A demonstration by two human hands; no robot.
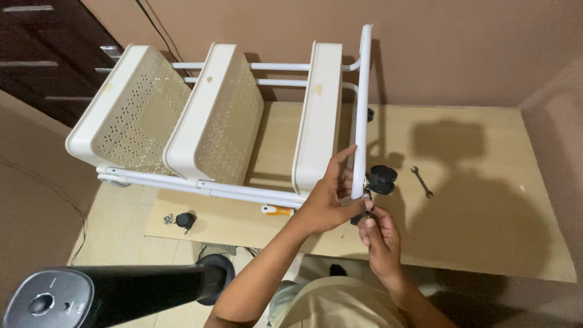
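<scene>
A white three-tier cart (231,121) lies on its side on the wooden counter (486,200), its three perforated cream baskets opening toward 9 o'clock. All three baskets look empty. Small yellowish stickers sit on the rims: one on the left basket (127,109) near 11 o'clock, one on the right basket (317,115) near its top end. The middle basket (215,115) shows a round screw cap on its rim.

The white tube frame (362,109) at the cart's base end runs upright in view, from 12 toward 6 o'clock. A black caster wheel (382,180) is mounted at its lower end, sticking out toward 3 o'clock.

Left hand (328,200): the arm comes up from 6 o'clock and the fingers wrap round the lower end of the tube frame, thumb side raised along the tube.

Right hand (378,234): just below the frame end, fingers pinched closed on a small dark part (366,212) at the tube foot; what the part is cannot be told.

A small flat wrench (421,181) lies on the counter at 3 o'clock of the wheel, apart from it. An orange-handled tool (276,210) lies under the cart rails. A loose black caster (185,220) and a few screws (168,218) lie at 9 o'clock on the counter edge. A black fan base (91,297) fills the 7 o'clock corner.
</scene>
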